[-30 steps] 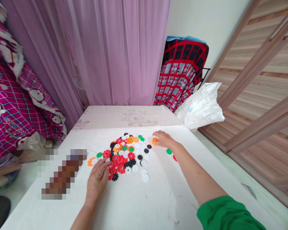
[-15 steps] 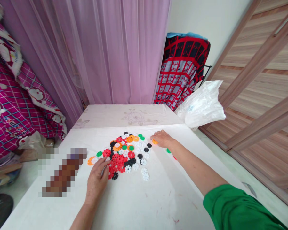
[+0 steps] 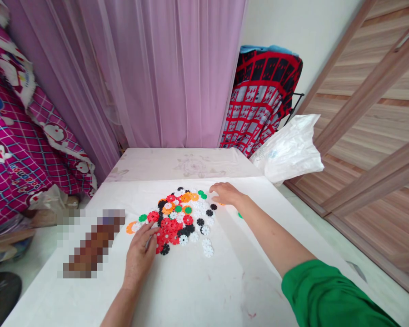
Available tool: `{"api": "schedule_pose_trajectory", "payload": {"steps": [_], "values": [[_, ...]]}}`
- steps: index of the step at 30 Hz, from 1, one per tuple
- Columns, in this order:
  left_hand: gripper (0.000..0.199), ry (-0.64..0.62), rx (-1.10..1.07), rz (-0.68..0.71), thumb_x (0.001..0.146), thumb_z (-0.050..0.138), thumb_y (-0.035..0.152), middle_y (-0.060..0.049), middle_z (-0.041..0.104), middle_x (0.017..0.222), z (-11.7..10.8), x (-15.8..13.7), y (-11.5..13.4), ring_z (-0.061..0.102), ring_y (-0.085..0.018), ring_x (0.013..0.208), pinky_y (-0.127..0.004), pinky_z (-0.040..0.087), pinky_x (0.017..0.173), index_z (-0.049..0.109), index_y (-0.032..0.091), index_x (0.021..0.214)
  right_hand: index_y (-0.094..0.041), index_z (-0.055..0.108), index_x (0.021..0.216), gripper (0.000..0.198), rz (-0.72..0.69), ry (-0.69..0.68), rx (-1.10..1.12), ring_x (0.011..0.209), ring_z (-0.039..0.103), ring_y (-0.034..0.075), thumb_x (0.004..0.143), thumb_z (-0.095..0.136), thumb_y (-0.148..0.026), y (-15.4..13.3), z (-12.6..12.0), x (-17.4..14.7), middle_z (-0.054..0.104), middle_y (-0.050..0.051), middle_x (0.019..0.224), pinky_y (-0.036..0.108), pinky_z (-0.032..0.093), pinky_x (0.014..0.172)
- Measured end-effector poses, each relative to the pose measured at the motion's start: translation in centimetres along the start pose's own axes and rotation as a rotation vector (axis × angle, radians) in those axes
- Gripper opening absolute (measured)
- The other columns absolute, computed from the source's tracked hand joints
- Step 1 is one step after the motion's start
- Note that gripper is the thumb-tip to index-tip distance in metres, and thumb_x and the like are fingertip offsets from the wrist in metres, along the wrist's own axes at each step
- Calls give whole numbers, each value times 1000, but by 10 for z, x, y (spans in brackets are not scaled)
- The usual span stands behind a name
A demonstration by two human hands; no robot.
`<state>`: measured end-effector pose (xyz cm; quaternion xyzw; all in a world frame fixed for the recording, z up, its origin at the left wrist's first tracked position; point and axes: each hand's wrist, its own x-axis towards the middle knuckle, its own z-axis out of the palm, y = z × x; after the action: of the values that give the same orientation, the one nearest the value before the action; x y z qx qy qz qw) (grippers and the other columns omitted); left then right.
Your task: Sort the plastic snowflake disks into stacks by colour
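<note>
A loose heap of notched plastic discs lies mid-table, with red discs (image 3: 168, 232) at its near left and white discs (image 3: 198, 209) at its right. My left hand (image 3: 142, 245) rests at the heap's left edge, fingers stretched out and touching the red discs; a ring shows on one finger. At the heap's far right corner is my right hand (image 3: 226, 194), fingers apart, palm down above the white discs. An orange disc (image 3: 222, 204) peeks out under it. A green disc (image 3: 240, 215) is partly covered by my right forearm.
White cloth covers the table (image 3: 197, 290). Left of the heap lies a pixelated, blurred item (image 3: 93, 245). A white plastic bag (image 3: 288, 150) stands past the table's far right corner. A purple curtain (image 3: 177, 77) hangs behind, and a wooden wardrobe (image 3: 371, 122) is on the right.
My right hand has shifted slightly left toward the heap, its fingers spreading more. The red disc by my right forearm is now hidden. My left hand stays in place.
</note>
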<state>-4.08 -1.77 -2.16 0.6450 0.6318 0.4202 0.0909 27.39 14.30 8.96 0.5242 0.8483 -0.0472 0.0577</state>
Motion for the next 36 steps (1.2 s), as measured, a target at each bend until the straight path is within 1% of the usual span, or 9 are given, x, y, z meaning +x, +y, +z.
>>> {"api": "schedule_pose_trajectory", "payload": {"steps": [2, 6, 9, 12, 16, 22, 29, 34, 36], "values": [[35, 5, 9, -5, 89, 44, 40, -6, 68, 122, 0, 0, 0, 58, -26, 121, -46, 47, 103, 73, 26, 100, -23, 63, 119, 36, 24, 19, 17, 117, 56, 22, 84, 56, -22, -11, 5, 11, 63, 8, 126, 30, 39, 96], [35, 7, 19, 16, 89, 44, 40, -7, 69, 121, 0, 1, -1, 59, -25, 120, -45, 48, 103, 73, 25, 99, -20, 59, 128, 47, 71, 21, 46, 116, 58, 21, 81, 55, -13, -32, 20, 32, 63, 10, 128, 27, 41, 93], [35, 10, 24, 30, 90, 43, 39, -7, 69, 120, 0, 2, -1, 60, -25, 118, -45, 49, 102, 74, 25, 99, -21, 64, 122, 43, 91, 11, 67, 113, 59, 20, 82, 51, -10, -40, 27, 41, 65, 9, 124, 27, 42, 92], [35, 17, 22, 36, 90, 43, 39, -7, 69, 120, 0, 2, -1, 61, -25, 118, -45, 49, 102, 74, 25, 99, -24, 70, 113, 38, 108, 13, 94, 110, 60, 20, 84, 49, -11, -42, 29, 42, 67, 7, 120, 26, 42, 91], [35, 18, 20, 23, 90, 43, 39, -7, 69, 121, -1, 1, 1, 60, -25, 119, -46, 49, 102, 73, 25, 100, -24, 71, 111, 36, 125, 44, 138, 108, 61, 19, 84, 51, -12, -43, 33, 31, 68, 5, 119, 26, 42, 91], [35, 12, 5, 14, 89, 44, 40, -7, 69, 121, 0, 1, 1, 60, -26, 119, -46, 48, 103, 74, 25, 99, -25, 72, 107, 33, 111, 103, 221, 108, 60, 18, 84, 51, -12, -52, 47, 3, 68, 4, 115, 26, 42, 93], [35, 16, -10, -6, 88, 44, 40, -6, 69, 121, 2, 0, -1, 59, -25, 119, -45, 48, 103, 74, 25, 98, -21, 67, 115, 35, 146, 146, 295, 106, 61, 16, 85, 51, -12, -54, 54, -32, 68, 4, 116, 23, 41, 90], [34, 9, -9, -3, 88, 44, 40, -5, 69, 122, 2, 0, -2, 59, -25, 120, -46, 47, 104, 73, 26, 100, -21, 70, 101, 24, 218, 138, 268, 101, 61, 18, 84, 53, -17, -54, 53, -43, 69, 6, 105, 24, 41, 83], [34, 10, -6, -6, 88, 44, 40, -6, 69, 121, 2, 0, -3, 59, -25, 120, -46, 47, 104, 73, 26, 100, -20, 69, 102, 24, 244, 139, 264, 98, 61, 18, 83, 53, -17, -58, 53, -43, 70, 7, 104, 25, 40, 80]]}}
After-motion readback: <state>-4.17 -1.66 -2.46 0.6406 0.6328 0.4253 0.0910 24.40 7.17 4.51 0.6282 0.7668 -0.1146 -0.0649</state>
